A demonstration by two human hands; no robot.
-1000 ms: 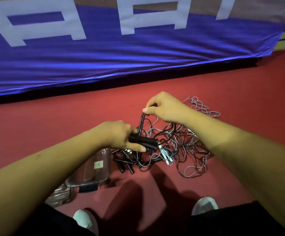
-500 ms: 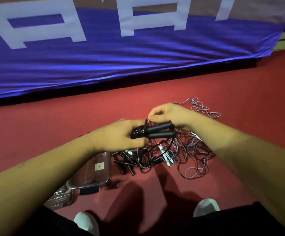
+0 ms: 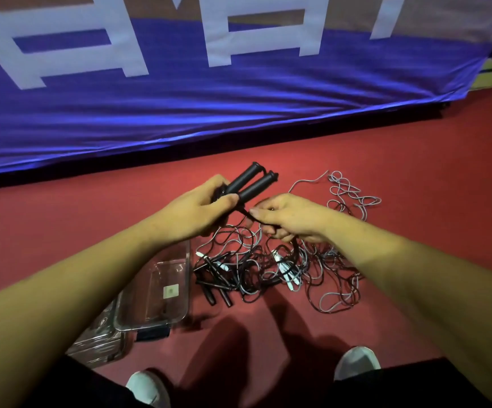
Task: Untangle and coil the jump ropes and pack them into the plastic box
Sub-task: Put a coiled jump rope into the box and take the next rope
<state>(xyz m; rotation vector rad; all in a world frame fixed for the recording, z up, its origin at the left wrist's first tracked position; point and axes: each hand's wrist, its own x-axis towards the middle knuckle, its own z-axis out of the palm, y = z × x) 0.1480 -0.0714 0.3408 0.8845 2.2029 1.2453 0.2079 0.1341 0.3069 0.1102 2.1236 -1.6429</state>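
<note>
Nearest the person, two white shoes (image 3: 356, 362) stand on the red floor (image 3: 62, 225), with dark trousers at the frame's bottom edge. Under the left forearm lies the clear plastic box (image 3: 187, 278), open side up, a small label on its bottom; a second clear plastic piece (image 3: 97, 346) sits just nearer and to its left. Below both hands sprawls the tangle of jump ropes (image 3: 256, 260), black and grey cords crossed over each other, with loose black handles (image 3: 215, 293) beside the box and white handles (image 3: 289, 278) under the right wrist. The left hand (image 3: 200, 210) grips a pair of black handles (image 3: 250, 184) side by side, their free ends pointing up and away. The right hand (image 3: 289, 216), just beside it, pinches the black cord (image 3: 246, 214) running from those handles between thumb and fingers. Beyond the right hand, grey cord loops (image 3: 350, 195) trail across the floor. Farthest off, a blue banner (image 3: 180, 107) with large white letters hangs down to the floor.
</note>
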